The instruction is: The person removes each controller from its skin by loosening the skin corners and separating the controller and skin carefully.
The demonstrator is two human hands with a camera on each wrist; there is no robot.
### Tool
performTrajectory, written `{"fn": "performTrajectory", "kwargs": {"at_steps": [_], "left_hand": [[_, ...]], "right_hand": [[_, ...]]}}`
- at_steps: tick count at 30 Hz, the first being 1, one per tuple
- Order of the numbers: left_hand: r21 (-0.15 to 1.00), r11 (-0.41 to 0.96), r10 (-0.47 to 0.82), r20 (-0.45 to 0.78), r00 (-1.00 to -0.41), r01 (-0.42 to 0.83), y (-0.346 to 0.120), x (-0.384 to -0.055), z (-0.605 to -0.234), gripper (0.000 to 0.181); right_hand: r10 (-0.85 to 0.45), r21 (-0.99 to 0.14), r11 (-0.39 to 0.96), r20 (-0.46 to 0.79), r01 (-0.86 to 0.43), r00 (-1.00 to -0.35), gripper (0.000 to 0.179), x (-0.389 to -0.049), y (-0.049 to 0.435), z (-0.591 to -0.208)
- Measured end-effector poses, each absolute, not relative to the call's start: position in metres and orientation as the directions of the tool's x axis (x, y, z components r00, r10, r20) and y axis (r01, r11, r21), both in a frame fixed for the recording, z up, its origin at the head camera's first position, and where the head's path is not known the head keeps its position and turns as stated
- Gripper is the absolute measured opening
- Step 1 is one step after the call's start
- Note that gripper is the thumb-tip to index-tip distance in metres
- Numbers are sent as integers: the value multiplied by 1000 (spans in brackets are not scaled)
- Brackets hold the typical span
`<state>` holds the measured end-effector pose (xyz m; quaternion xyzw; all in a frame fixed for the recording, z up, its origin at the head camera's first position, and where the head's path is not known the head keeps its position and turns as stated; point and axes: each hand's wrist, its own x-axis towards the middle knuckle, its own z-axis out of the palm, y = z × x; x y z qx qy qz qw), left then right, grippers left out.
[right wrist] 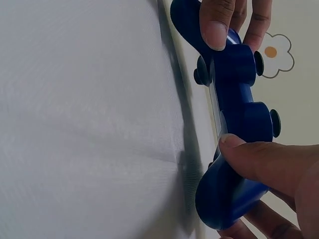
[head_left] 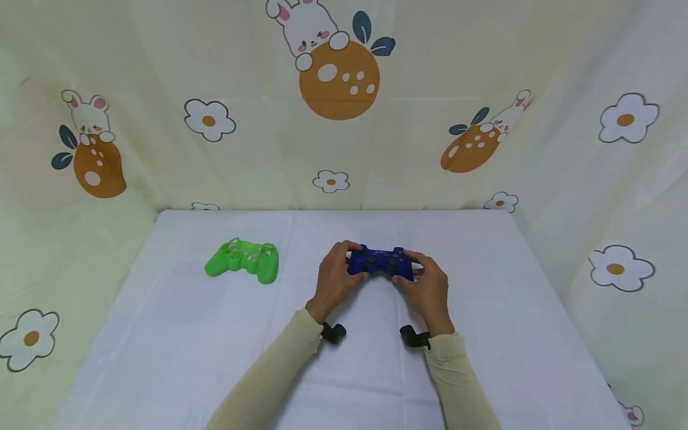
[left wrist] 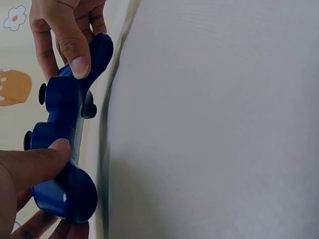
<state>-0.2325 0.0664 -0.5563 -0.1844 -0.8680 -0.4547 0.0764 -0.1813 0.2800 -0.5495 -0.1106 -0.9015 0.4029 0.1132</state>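
Observation:
A dark blue game controller [head_left: 380, 261] is held between both hands, its two thumbsticks and buttons facing up in the head view. My left hand [head_left: 334, 275] grips its left end, the thumb on the near edge and the fingers around the far side. On the other end, my right hand [head_left: 428, 288] holds it the same way. Both wrist views show the controller [left wrist: 65, 112] [right wrist: 234, 99] edge-on, with the thumbs pressed to its near side and fingers behind it. To the left lies a bright green controller-shaped cover [head_left: 243, 259] with openings in it.
The table [head_left: 177, 358] is covered with a white cloth. Behind and beside it hangs a cream curtain [head_left: 242, 161] printed with rabbits, oranges and flowers. A black wrist camera sits on each wrist, over beige sleeves [head_left: 274, 370].

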Motion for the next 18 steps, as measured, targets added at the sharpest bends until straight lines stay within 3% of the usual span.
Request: {"fn": "performTrajectory", "kwargs": {"at_steps": [18], "left_hand": [[725,576,271,267,-925,378,67,-231,-562,67]], "right_hand": [[281,-741,655,58,147,-958,69,-181,277,-549]]}}
